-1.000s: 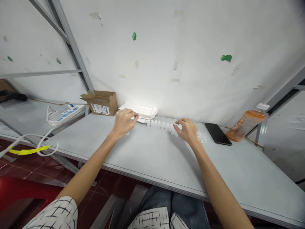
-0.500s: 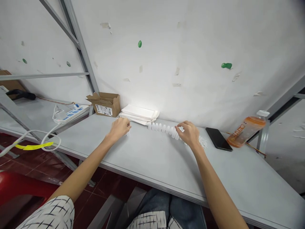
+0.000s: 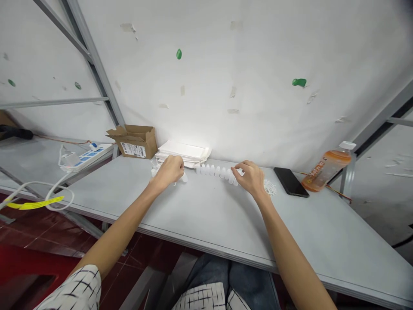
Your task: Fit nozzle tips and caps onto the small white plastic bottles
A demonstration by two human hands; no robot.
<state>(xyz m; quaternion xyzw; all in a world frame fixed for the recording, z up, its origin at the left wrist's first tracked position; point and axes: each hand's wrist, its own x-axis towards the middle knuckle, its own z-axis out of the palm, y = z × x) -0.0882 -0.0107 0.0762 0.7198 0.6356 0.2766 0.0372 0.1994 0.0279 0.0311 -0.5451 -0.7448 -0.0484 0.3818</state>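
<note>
A row of small white plastic vials [image 3: 214, 171] lies on the grey table [image 3: 206, 215], just in front of a stack of white paper sheets or packets [image 3: 182, 150]. My right hand [image 3: 251, 178] rests at the row's right end, with its fingertips on the last vials. My left hand [image 3: 169, 171] curls over white plastic pieces [image 3: 184, 177] near the stack's front edge. Those pieces stick out on both sides of the hand, and most of them are hidden. A white lacy scrap [image 3: 269, 187] lies just right of my right hand.
A black phone [image 3: 291, 182] and an orange drink bottle [image 3: 325, 171] lie to the right. An open cardboard box [image 3: 134, 143] stands against the white wall. A power strip [image 3: 87, 157] with white cables sits on a lower shelf at left.
My left hand has moved up and right, closer to the paper stack, and curls over the white pieces. My right hand has barely shifted. The whole view has swung slightly.
</note>
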